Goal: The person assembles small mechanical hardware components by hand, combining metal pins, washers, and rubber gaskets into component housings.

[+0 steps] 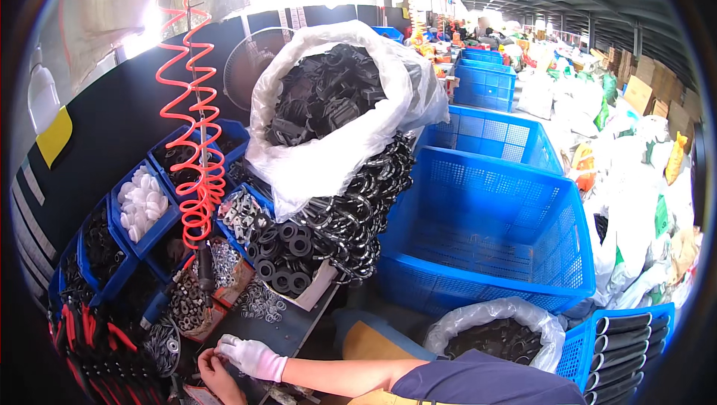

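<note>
My right hand [252, 359], in a white glove, reaches in from the lower right over the dark workbench [306, 321]. Its fingers are bent and pinched together. Right against them is my bare left hand [216, 379], with its fingers curled. Whatever the two hands hold between them is too small or hidden to make out. Just beyond lie a heap of small metal rings [261, 304] and a carton of metal nuts [193, 308]. A dark air screwdriver [205, 267] hangs above on a red coiled hose [196, 211].
Black rubber rings [282, 259] and white caps [142, 203] fill bins. Behind stands an open white sack of black plastic parts [328, 99]. Red-handled tools [89, 338] crowd the left edge. A large blue crate [485, 218] and a plastic-lined container [497, 338] stand at right.
</note>
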Demonstrator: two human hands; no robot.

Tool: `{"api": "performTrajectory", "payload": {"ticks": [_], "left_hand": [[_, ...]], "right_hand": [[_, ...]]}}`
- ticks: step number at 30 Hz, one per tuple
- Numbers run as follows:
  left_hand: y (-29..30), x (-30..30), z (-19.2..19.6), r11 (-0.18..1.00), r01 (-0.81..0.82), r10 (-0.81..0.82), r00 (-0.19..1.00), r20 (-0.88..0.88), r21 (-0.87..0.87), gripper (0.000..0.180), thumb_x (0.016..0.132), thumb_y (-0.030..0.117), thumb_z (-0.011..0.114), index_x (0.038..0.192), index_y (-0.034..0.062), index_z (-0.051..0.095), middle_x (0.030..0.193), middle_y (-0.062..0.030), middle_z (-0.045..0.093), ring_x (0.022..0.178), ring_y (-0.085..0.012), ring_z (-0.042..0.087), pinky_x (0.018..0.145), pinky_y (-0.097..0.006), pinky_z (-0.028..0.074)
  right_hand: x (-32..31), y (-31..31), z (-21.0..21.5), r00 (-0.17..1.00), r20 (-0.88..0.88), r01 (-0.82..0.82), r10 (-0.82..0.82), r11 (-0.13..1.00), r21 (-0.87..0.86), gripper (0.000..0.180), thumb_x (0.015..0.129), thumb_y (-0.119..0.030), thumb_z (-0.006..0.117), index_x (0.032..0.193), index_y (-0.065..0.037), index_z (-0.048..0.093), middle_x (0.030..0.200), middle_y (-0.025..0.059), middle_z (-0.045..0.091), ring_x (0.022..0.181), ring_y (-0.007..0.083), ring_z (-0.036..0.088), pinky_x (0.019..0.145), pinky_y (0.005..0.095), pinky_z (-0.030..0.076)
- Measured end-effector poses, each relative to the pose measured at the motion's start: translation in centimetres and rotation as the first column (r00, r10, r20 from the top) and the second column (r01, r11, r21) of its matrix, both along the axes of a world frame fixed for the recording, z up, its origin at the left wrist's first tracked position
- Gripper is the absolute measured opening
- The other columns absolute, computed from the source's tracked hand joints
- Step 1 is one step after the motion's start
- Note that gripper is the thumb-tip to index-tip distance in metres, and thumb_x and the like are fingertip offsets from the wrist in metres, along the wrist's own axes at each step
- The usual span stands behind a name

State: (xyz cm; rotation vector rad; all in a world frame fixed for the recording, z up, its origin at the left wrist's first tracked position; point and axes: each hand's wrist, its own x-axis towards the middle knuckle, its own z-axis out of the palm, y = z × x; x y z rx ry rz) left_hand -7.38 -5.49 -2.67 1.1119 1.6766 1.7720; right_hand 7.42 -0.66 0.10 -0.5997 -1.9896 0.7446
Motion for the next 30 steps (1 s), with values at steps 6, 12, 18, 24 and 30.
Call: {"api": "performTrajectory", "payload": {"ticks": [6,12,18,24,30], "left_hand": [[-0.3,-0.9,-0.1,0.986,-0.169,0.147,0.852,-0.502,0.001,0.025,0.091,0.005,0.052,0.113,-0.0025,0.061,0.112,-0.0173,0.059,0.107,-0.0303,0.056,0.097,-0.039,0.042],[0.8,2.2,4.2,0.977,-0.144,0.185,0.941,-0.283,0.159,0.020,0.090,0.003,0.056,0.109,0.0014,0.061,0.100,-0.0087,0.059,0.092,-0.0180,0.058,0.083,-0.030,0.046],[-1.9,1.9,5.0,0.984,-0.160,0.175,0.945,-0.277,0.075,0.018,0.087,-0.002,0.055,0.102,0.0010,0.064,0.096,-0.0103,0.062,0.088,-0.0213,0.061,0.080,-0.031,0.048],[-0.5,2.8,4.1,0.979,-0.194,0.081,0.663,-0.745,-0.066,0.015,0.087,0.013,0.060,0.094,0.0038,0.069,0.092,-0.0133,0.064,0.090,-0.0337,0.060,0.080,-0.043,0.049],[1.3,3.1,3.2,0.882,-0.343,-0.082,0.564,-0.822,-0.323,0.019,0.083,0.022,0.065,0.090,0.0064,0.073,0.089,-0.0135,0.064,0.089,-0.0352,0.058,0.079,-0.044,0.048]], "right_hand": [[-1.8,0.1,-1.5,0.980,0.136,0.119,-0.144,0.977,0.177,0.024,0.083,-0.011,0.052,0.105,-0.007,0.061,0.101,0.0151,0.059,0.087,0.0329,0.063,0.067,0.0407,0.054],[1.9,4.8,1.3,0.972,-0.097,0.221,-0.216,0.974,0.047,0.025,0.081,-0.005,0.055,0.106,-0.004,0.061,0.099,0.0172,0.062,0.095,0.0356,0.060,0.082,0.0431,0.049],[4.3,4.5,4.2,0.996,0.069,0.068,-0.050,0.955,-0.289,0.020,0.089,-0.015,0.057,0.104,-0.004,0.064,0.094,0.0168,0.067,0.090,0.0332,0.065,0.081,0.0388,0.051],[4.3,2.5,0.5,0.906,0.393,0.126,-0.159,0.986,0.107,0.019,0.085,-0.018,0.059,0.102,-0.010,0.064,0.102,0.0147,0.063,0.087,0.0343,0.064,0.077,0.0433,0.052],[4.2,2.0,1.3,0.912,0.384,0.156,-0.142,0.988,-0.004,0.019,0.087,-0.018,0.058,0.103,-0.010,0.064,0.103,0.0145,0.061,0.086,0.0342,0.064,0.076,0.0435,0.052]]}}
